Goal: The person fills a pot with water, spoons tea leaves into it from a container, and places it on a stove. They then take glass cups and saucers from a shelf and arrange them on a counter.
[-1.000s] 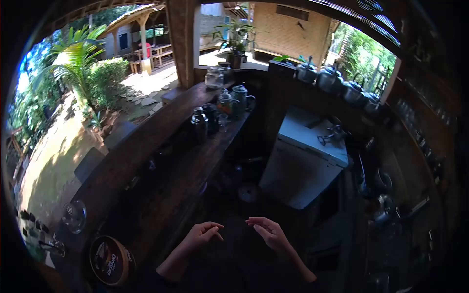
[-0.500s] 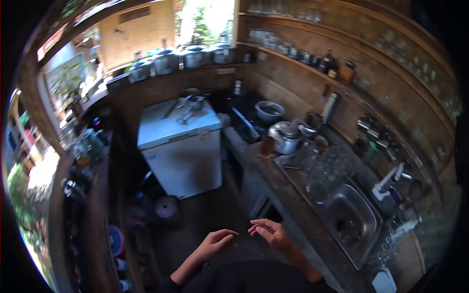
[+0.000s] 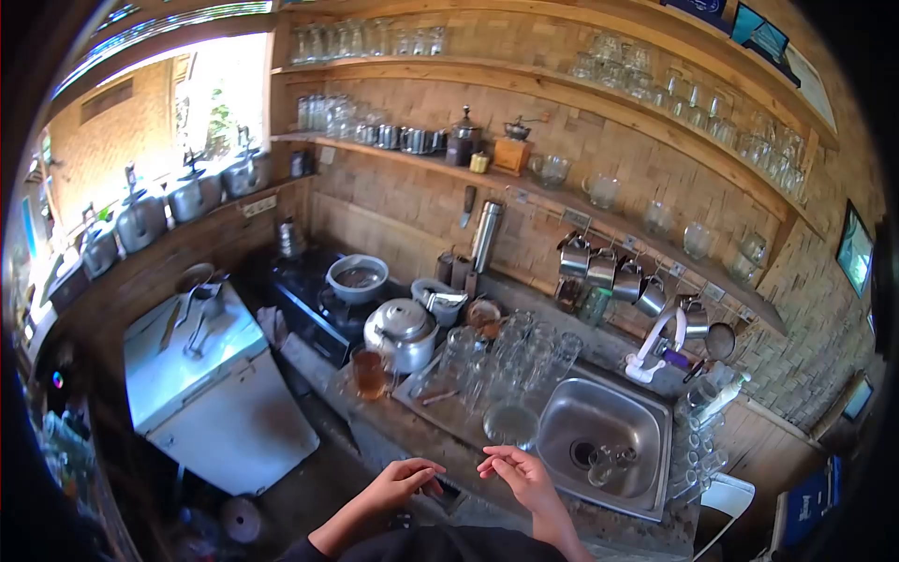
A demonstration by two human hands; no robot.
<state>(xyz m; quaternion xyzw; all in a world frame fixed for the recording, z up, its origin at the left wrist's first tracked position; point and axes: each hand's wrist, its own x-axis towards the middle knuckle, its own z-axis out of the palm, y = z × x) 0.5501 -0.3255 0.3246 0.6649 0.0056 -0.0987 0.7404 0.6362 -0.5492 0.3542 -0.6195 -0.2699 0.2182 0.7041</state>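
Swinging right from the chest freezer (image 3: 211, 398), we now face the sink (image 3: 599, 436); our left hand (image 3: 405, 480) and right hand (image 3: 518, 473) hover loosely curled, empty, wrists cut off below.

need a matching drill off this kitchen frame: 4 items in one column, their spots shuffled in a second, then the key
Items
1. kettle
2. glass of amber drink
3. wooden coffee grinder
4. small glasses

Places
A. on the wall shelf
B. inside the sink basin, by the drain
C. at the counter's front edge, left of the upturned glasses
D. on the counter beside the stove

Pairs: 1-D, 2-C, 3-A, 4-B

Both the left hand and the right hand are empty, held over the counter edge in front of the sink.
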